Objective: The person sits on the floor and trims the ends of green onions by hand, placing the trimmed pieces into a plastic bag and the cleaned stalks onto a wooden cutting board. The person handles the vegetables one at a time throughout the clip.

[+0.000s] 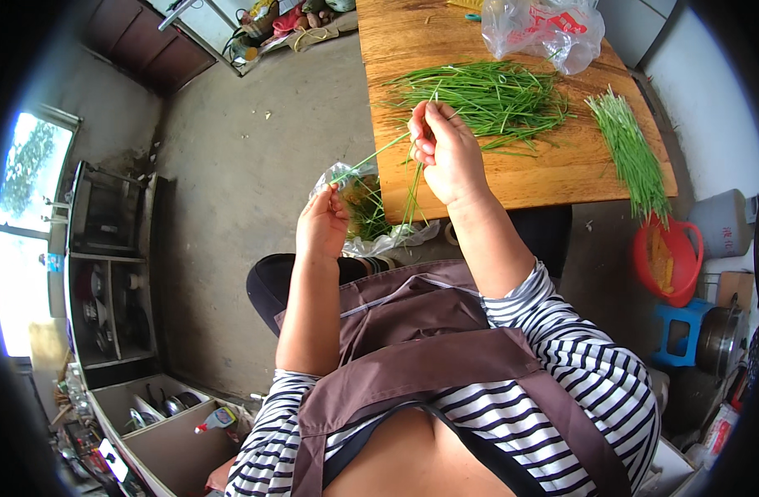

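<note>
Between my two hands a thin green stalk [379, 151] is stretched, probably a Chinese chive. My left hand [323, 220] pinches its lower end over the floor. My right hand [445, 146] grips the other end along with a few more stalks, whose leaves hang down past the table corner. Behind my right hand a loose heap of green stalks [497, 102] lies on the wooden table [479, 180]. A neater bundle [631, 152], pale at one end, rests at the table's right side. Under my hands a clear plastic bag [426, 235] holds green scraps [368, 214].
A crumpled clear plastic bag [541, 31] with red print sits at the table's far end. To the right are a red basket [687, 273], a blue stool [684, 332] and a grey container [721, 223]. A shelf cabinet [109, 248] stands left, with open drawers [174, 444] below.
</note>
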Motion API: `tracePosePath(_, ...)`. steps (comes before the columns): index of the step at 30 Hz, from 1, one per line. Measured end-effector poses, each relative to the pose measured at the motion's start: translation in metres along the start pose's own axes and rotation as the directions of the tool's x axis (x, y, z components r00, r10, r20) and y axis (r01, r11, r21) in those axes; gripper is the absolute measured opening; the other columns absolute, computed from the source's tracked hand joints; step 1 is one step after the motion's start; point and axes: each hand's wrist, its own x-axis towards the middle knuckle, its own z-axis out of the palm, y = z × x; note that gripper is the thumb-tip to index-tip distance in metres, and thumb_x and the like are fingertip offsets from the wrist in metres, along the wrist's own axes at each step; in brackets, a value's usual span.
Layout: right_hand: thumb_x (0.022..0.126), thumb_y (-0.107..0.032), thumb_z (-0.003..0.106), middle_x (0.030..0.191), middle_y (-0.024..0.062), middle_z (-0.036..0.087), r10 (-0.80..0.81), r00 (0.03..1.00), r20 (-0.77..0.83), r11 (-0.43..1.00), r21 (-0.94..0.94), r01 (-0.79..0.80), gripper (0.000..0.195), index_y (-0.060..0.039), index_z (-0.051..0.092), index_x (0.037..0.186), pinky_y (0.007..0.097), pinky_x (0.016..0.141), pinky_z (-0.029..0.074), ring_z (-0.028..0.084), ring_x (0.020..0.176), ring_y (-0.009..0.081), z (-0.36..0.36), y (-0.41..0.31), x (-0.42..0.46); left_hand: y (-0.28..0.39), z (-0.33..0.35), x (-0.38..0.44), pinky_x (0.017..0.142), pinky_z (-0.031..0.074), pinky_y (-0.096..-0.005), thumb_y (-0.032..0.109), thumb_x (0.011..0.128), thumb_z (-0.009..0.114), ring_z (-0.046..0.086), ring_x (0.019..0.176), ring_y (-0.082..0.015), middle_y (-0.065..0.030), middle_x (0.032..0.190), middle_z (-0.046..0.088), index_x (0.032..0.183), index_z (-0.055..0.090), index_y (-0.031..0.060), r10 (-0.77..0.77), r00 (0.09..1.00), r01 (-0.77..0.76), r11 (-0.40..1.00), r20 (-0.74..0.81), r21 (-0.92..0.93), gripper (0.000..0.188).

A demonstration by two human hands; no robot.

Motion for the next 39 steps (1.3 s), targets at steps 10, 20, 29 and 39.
tracePosePath(10,0.091,-0.016,0.047,0.062,0.0007,0.053,-0.042,0.997,-0.068,0.986,0.160,0.052,0.015,-0.0071,0.058,0.084,0.0200,0.045,0.033,0.040,0.050,0.0058,-0.068,-0.028,0.035,-0.028,-0.037,0.034,0.066,0.044,-0.0193,0.013,0.090,0.054,0.056,0.078,-0.0099,-0.0043,0.089,0.062,0.114,0.056,0.0026,0.142,0.978,-0.051,0.875,-0.154,0.481,0.027)
tracePosePath(20,0.093,-0.012,0.045,0.075,0.0110,0.058,-0.028,0.978,0.209,0.742,0.660,-0.120,0.019,0.0027,0.057,0.089,0.0313,0.069,0.054,0.058,0.074,0.0222,-0.156,-0.058,0.049,-0.029,-0.019,0.041,0.054,0.033,-0.0203,0.026,0.090,0.057,0.037,0.059,-0.0039,0.0054,0.064,0.049,0.089,0.068,0.0021,0.363,0.925,-0.161,0.648,-0.116,0.744,0.027)
tracePosePath(29,0.092,-0.013,0.047,0.072,0.0038,0.053,-0.016,0.983,0.185,0.865,0.495,-0.079,0.015,-0.0015,0.057,0.090,0.0171,0.045,0.032,0.041,0.053,0.0071,-0.147,-0.048,0.050,-0.035,0.043,0.044,0.079,0.043,-0.0253,0.017,0.086,0.060,0.055,0.082,-0.0116,-0.0028,0.087,0.064,0.087,0.065,0.0018,0.615,0.704,-0.483,0.049,0.355,0.874,0.016)
tracePosePath(39,0.090,-0.022,0.052,0.064,-0.0013,0.047,-0.041,0.999,0.033,0.914,0.404,0.024,0.018,-0.0034,0.054,0.092,0.0185,0.044,0.025,0.032,0.048,0.0052,-0.149,-0.050,0.050,-0.052,0.108,0.042,0.085,0.039,-0.0389,0.012,0.074,0.066,0.052,0.089,-0.0291,-0.0109,0.087,0.060,0.084,0.063,0.0056,0.225,0.740,-0.529,-0.387,0.634,0.755,0.013)
